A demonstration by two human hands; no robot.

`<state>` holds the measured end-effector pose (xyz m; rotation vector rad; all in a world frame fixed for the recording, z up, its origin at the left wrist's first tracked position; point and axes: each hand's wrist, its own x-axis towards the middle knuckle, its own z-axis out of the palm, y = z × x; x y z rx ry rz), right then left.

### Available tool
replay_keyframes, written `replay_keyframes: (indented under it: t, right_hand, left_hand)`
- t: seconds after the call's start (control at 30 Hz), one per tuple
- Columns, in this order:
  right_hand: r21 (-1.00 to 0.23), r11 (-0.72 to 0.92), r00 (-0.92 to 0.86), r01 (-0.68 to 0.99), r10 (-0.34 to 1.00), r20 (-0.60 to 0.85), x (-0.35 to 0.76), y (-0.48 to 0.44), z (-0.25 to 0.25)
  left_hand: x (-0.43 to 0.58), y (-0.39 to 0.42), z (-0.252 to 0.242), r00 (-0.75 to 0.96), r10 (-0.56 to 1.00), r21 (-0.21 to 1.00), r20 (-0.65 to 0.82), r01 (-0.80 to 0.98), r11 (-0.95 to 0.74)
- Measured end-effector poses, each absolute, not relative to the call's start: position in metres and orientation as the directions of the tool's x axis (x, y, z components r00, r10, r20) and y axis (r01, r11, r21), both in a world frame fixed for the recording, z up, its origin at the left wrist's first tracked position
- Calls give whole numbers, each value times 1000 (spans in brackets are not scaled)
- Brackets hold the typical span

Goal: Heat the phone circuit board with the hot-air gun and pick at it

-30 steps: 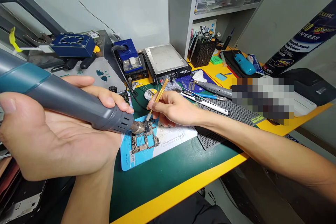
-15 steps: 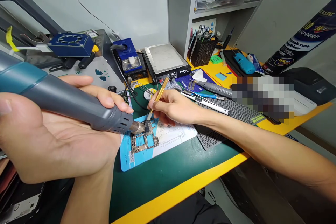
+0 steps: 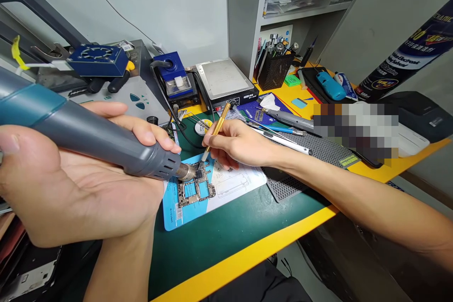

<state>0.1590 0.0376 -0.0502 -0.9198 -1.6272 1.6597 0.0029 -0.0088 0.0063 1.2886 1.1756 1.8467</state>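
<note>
My left hand (image 3: 106, 188) is closed around a grey and teal hot air gun (image 3: 99, 127), palm turned up. Its metal nozzle points right, just over a phone circuit board (image 3: 193, 199) with cut-out openings. In my right hand (image 3: 233, 144), a slim gold-handled blade tool (image 3: 221, 121) is pinched between thumb and fingers. The tool's tip reaches down to the upper part of the board, close to the nozzle; whether it touches a chip I cannot tell. Under the board lies a blue and white printed mat (image 3: 244, 175), on the green work surface (image 3: 226, 245).
Behind stand a grey hot air station (image 3: 139, 87), a blue soldering iron holder (image 3: 172, 73) and a flat-topped heating plate (image 3: 224, 78). To the right are a white pen-like tool (image 3: 286, 142), a perforated grey mat (image 3: 318, 148), a tool holder (image 3: 272, 68) and a large spray can (image 3: 406, 52).
The gold tool's tip has shifted slightly up and away from the nozzle. The whole view has drifted a little; both hands keep their holds.
</note>
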Motion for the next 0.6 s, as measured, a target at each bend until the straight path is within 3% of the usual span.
replay_keyframes:
  t: [0.6]
  right_hand:
    - [-998, -61, -557, 24, 828, -64, 161, 39, -51]
  left_hand:
    - [-1, -6, 5, -385, 823, 898, 418, 37, -438]
